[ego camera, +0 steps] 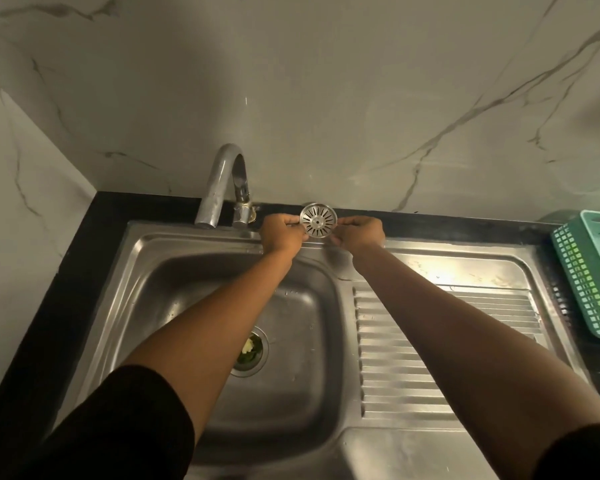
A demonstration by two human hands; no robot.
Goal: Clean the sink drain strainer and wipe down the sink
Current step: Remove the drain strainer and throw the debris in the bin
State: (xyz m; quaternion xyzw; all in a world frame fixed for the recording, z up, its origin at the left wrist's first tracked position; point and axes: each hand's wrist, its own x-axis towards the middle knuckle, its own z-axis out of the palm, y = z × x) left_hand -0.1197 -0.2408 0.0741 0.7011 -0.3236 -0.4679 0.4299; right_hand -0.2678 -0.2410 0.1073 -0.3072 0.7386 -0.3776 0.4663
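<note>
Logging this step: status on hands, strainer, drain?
Left hand and right hand each pinch an edge of the strainer, held up at the back of the sink. Drain uncovered, debris inside. Nothing in the way.

I can't make out the grip on the strainer: my left hand and right hand cover its side edges. My left forearm hides the drain's left part, and I can't identify the pale and green bits inside. The green basket runs off the right edge.
</note>
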